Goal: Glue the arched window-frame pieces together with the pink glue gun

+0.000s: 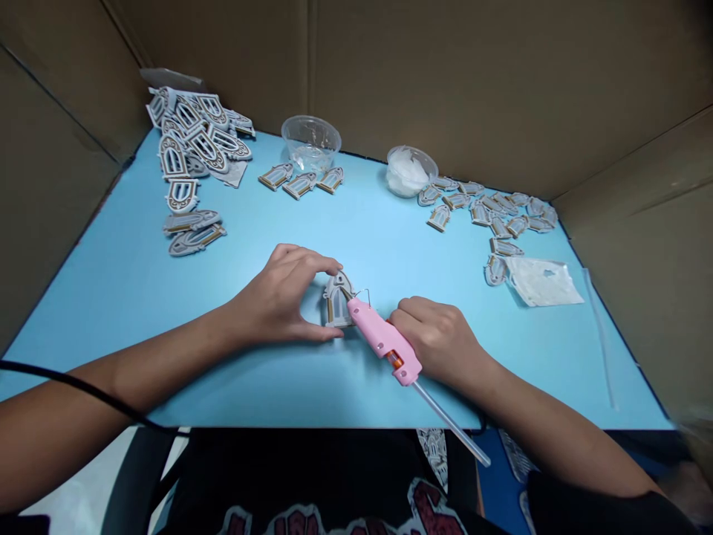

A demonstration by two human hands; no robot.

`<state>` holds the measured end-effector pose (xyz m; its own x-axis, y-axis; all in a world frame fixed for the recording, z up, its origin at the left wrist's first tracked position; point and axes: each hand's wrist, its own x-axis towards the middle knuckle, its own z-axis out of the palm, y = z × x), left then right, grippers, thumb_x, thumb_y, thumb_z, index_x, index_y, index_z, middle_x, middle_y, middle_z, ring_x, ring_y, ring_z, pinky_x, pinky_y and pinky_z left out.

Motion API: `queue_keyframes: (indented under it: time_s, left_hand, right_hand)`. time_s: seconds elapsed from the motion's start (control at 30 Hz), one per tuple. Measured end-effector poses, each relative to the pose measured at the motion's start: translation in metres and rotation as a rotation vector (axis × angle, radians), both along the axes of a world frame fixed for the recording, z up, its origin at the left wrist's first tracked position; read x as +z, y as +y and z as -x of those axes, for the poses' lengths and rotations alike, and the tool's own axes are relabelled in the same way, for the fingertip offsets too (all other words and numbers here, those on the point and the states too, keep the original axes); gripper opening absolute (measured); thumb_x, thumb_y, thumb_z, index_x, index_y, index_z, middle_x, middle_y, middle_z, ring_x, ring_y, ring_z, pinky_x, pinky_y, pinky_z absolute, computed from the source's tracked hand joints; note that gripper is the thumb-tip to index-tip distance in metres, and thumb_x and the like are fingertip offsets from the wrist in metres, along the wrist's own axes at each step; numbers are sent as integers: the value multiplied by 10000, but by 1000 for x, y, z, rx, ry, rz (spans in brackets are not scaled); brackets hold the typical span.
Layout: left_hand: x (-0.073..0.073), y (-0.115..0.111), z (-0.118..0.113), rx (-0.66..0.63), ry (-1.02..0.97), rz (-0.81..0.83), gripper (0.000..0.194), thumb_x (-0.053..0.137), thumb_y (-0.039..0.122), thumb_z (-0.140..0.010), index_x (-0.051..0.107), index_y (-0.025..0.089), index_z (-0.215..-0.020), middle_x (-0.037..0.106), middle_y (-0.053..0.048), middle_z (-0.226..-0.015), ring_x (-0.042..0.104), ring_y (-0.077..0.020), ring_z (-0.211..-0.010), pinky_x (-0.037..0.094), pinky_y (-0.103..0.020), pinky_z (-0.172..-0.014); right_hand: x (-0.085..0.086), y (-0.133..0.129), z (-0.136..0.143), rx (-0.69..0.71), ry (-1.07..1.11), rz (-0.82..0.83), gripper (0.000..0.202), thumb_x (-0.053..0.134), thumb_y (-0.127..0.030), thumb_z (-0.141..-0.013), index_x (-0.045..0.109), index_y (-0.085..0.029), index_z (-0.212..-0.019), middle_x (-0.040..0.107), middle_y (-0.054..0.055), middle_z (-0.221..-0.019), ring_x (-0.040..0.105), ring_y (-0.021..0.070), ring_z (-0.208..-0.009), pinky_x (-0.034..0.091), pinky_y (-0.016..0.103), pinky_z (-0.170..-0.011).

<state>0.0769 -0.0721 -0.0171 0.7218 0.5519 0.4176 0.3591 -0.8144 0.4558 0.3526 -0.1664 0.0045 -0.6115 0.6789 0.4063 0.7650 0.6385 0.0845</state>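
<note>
A small white and gold window-shaped piece (337,305) lies on the blue table near the middle. My left hand (287,297) holds it from the left, thumb at its lower edge and a fingertip at its top. My right hand (440,334) is wrapped round the handle of a pink glue gun (379,334). The gun's metal nozzle points up and left and is over the piece; whether it touches is too small to tell. A clear glue stick (451,423) sticks out of the gun's rear, past the table's front edge.
Larger arched pieces (203,145) are heaped at the back left. Two clear tubs (312,141) stand along the back, one with white material (405,172). Several small pieces (498,215) and a plastic bag (543,282) lie right. A black cable (83,385) crosses my left forearm.
</note>
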Motion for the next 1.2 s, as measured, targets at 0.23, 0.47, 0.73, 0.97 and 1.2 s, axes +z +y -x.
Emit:
queue_keyframes:
  time_s: [0.23, 0.47, 0.73, 0.97, 1.2]
  left_hand:
    - [3, -2, -2, 13, -55, -93, 701, 830, 643, -831, 477, 243, -1286, 727, -95, -1278, 688, -295, -1140, 413, -459, -1044]
    - [3, -1, -3, 0, -82, -152, 675, 816, 646, -850, 485, 233, -1269, 741, -95, -1236, 707, -279, -1097, 422, -441, -1004]
    - [4, 0, -2, -3, -72, -151, 682, 826, 629, -851, 484, 225, -1280, 742, -106, -1246, 712, -283, -1108, 405, -448, -1014]
    - [5, 1, -1, -21, -62, -170, 694, 797, 664, -867, 472, 244, -1314, 739, -102, -1265, 709, -285, -1131, 409, -454, -1014]
    - [6, 1, 0, -28, -57, -190, 699, 799, 660, -869, 468, 236, -1316, 740, -106, -1256, 709, -283, -1127, 413, -454, -1011]
  right_hand:
    - [0, 1, 2, -4, 17, -10, 359, 486, -33, -925, 534, -206, -614, 490, -7, -589, 372, 123, -553, 271, 292, -510]
    - [2, 0, 2, 0, 16, -1, 353, 490, -23, -920, 540, -205, -622, 491, -7, -594, 370, 122, -557, 272, 292, -507]
    - [0, 1, 1, 16, 28, 32, 329, 484, -30, -951, 617, -187, -695, 597, 10, -665, 448, 120, -566, 314, 299, -500]
    - [-1, 0, -2, 43, 48, 60, 298, 493, -27, -989, 681, -168, -807, 720, 40, -804, 571, 122, -643, 366, 303, -528]
    - [0, 0, -2, 45, 49, 32, 296, 501, -32, -981, 691, -160, -793, 732, 48, -804, 578, 124, -626, 372, 308, -519]
